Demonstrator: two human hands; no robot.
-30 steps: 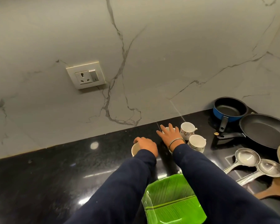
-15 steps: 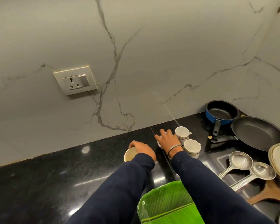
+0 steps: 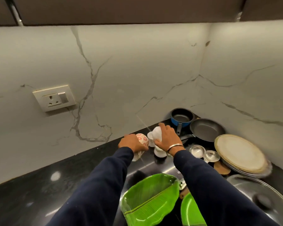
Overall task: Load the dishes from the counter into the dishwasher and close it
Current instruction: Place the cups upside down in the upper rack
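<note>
1. Since the earlier frames, both hands are lifting off the black bench [image 3: 39,181]. The left hand [image 3: 131,143] was resting on a cream-coloured cup standing on the bench; it is now carrying a white cup with red flowers [image 3: 142,139], tipped on its side. The right hand [image 3: 167,137] was lying flat over the cup group; it is now raising a plain white cup [image 3: 157,133]. The view is also taking in more of the right side of the bench.
2. Fingers of the left hand are curling round the flowered cup. A second patterned piece is showing below that hand; whether the hand is also holding it cannot be told.
3. Fingers of the right hand are wrapping round the white cup, clamped on it. Further white cups [image 3: 159,152] are sitting just under this hand; contact with them cannot be told.
4. Progress judgement: the task is standing at an early stage. The dishwasher is not appearing in view, so its load and door state cannot be told.
5. Items still waiting on the bench:
   - blue saucepan [image 3: 181,118] and dark frying pan [image 3: 206,129] at the back corner;
   - stack of round plates [image 3: 240,152];
   - two steel ladles [image 3: 203,152];
   - green leaf-shaped plates [image 3: 149,198] near the person;
   - large steel lid [image 3: 260,193] at the right.
6. Appearance: the cups are small, glossy ceramic, and likely slippery to grip.
</note>
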